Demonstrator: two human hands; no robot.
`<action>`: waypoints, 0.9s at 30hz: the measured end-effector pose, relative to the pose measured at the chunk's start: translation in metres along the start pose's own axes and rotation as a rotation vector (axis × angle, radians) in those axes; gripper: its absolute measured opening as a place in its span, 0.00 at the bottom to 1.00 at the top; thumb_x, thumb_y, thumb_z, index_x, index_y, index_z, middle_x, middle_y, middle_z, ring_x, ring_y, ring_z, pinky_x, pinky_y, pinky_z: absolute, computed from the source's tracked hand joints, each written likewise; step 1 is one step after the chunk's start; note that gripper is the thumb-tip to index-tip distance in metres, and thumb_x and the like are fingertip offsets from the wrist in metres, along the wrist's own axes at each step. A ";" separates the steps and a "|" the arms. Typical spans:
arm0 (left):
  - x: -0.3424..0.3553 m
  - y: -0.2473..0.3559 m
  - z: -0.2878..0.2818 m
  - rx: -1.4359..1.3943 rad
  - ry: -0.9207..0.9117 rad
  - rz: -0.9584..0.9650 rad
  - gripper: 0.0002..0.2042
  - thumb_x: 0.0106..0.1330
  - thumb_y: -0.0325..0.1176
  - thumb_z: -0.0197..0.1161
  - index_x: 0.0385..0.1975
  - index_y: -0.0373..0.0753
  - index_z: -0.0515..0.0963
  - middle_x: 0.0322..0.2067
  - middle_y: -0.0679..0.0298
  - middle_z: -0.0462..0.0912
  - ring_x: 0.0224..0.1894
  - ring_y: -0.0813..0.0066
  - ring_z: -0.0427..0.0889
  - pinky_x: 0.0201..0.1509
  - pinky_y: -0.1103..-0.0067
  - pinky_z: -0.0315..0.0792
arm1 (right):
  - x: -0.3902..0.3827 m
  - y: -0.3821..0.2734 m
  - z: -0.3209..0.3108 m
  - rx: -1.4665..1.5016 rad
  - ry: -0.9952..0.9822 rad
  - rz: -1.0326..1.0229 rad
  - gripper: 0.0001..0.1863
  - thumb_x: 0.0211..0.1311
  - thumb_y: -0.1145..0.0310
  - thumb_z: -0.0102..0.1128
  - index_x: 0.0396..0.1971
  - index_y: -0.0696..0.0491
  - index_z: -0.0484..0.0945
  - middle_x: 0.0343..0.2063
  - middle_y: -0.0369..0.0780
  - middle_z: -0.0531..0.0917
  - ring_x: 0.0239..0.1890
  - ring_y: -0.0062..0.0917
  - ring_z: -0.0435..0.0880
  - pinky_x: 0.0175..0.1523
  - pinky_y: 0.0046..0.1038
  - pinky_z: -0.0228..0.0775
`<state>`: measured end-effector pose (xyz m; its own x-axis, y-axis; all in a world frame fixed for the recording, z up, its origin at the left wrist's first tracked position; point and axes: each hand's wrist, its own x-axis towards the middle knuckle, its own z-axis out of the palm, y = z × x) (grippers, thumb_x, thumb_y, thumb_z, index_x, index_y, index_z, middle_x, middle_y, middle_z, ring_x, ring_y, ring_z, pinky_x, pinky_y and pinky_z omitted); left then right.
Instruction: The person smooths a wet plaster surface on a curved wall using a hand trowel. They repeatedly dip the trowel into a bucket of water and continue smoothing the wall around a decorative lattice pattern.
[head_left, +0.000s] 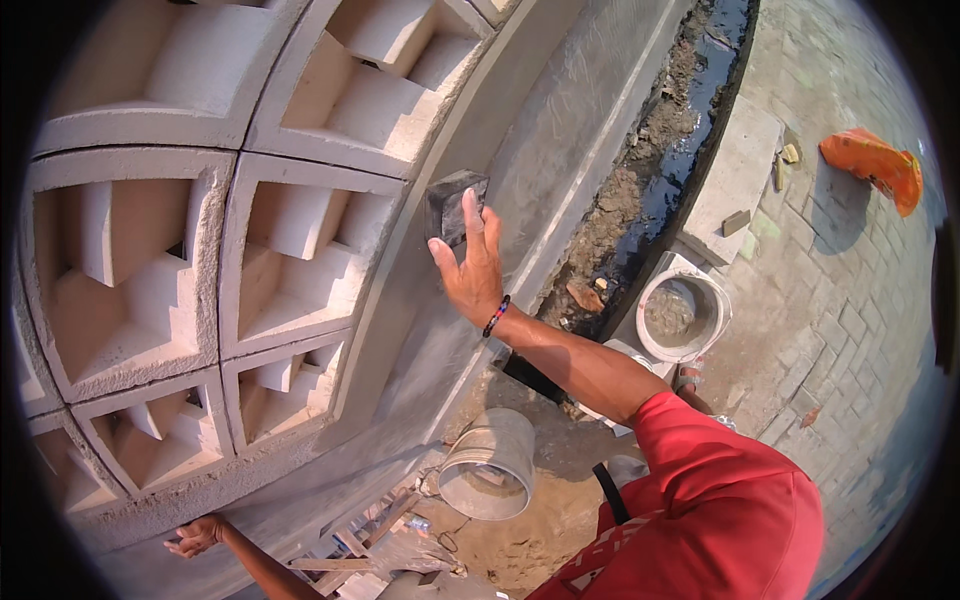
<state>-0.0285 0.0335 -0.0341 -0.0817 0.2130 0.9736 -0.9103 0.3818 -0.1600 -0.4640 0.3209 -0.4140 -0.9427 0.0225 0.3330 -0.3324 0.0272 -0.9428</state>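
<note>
A white bucket [685, 315] stands at about three o'clock on the edge of the paving, holding a low heap of grey mortar. A second grey bucket [490, 463] sits near six o'clock on the sandy ground, tipped toward the camera; its inside looks coated in dried grey, and whether anything more lies in it is hard to tell. Between the wall and the paving, toward one o'clock, a trench [665, 150] holds dark water and mud.

The left hand [196, 536] shows at seven o'clock, resting on the lower edge of the plastered wall [560, 130]; its fingers are loosely curled and hold nothing that can be seen, and its forearm is cut off by the lower rim. The person's red sleeve [720, 500] hides the ground at five o'clock. Scraps of wood [345, 545] near six o'clock are partly covered and unclear.

The right hand [470, 270], just above centre, presses a dark grey sponge block [455, 205] flat against the wall's smooth grey plaster, beside the frame of the pale concrete vent blocks [200, 270] that fill nine to twelve o'clock. Its fingers are spread and laid over the block's lower face rather than pinching it. The block is squarish, thick and dull, with a lighter worn top edge. A beaded band circles the wrist. An orange bag [875, 168] lies at two o'clock.
</note>
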 end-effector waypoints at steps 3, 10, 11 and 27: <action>0.009 -0.024 -0.003 0.018 0.044 0.060 0.28 0.67 0.51 0.43 0.57 0.34 0.66 0.54 0.44 0.65 0.57 0.51 0.62 0.59 0.60 0.58 | 0.032 0.001 -0.010 0.172 -0.021 0.136 0.39 0.59 0.62 0.56 0.67 0.52 0.48 0.52 0.55 0.61 0.53 0.44 0.66 0.58 0.37 0.59; 0.003 -0.010 0.002 -0.044 0.048 0.023 0.26 0.66 0.47 0.45 0.55 0.31 0.66 0.54 0.47 0.66 0.57 0.54 0.60 0.60 0.62 0.57 | 0.311 0.119 -0.109 0.107 0.016 0.338 0.34 0.60 0.57 0.53 0.60 0.64 0.59 0.59 0.53 0.67 0.60 0.38 0.67 0.61 0.31 0.59; 0.002 -0.008 -0.001 -0.077 0.043 0.000 0.26 0.65 0.46 0.45 0.55 0.30 0.65 0.55 0.49 0.66 0.57 0.55 0.59 0.61 0.63 0.55 | 0.324 0.126 -0.113 0.090 -0.088 0.375 0.32 0.60 0.57 0.54 0.58 0.65 0.63 0.57 0.53 0.70 0.59 0.38 0.69 0.59 0.31 0.61; -0.001 -0.009 -0.002 0.150 -0.031 0.062 0.29 0.67 0.51 0.42 0.60 0.34 0.63 0.58 0.50 0.61 0.60 0.53 0.60 0.61 0.61 0.58 | -0.136 -0.026 -0.128 0.288 -0.704 0.501 0.37 0.60 0.55 0.54 0.66 0.50 0.52 0.47 0.52 0.67 0.50 0.43 0.69 0.57 0.36 0.59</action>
<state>-0.0197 0.0315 -0.0335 -0.1505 0.2029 0.9676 -0.9534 0.2293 -0.1963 -0.3239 0.4451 -0.4328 -0.7478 -0.6538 -0.1156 0.2153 -0.0741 -0.9737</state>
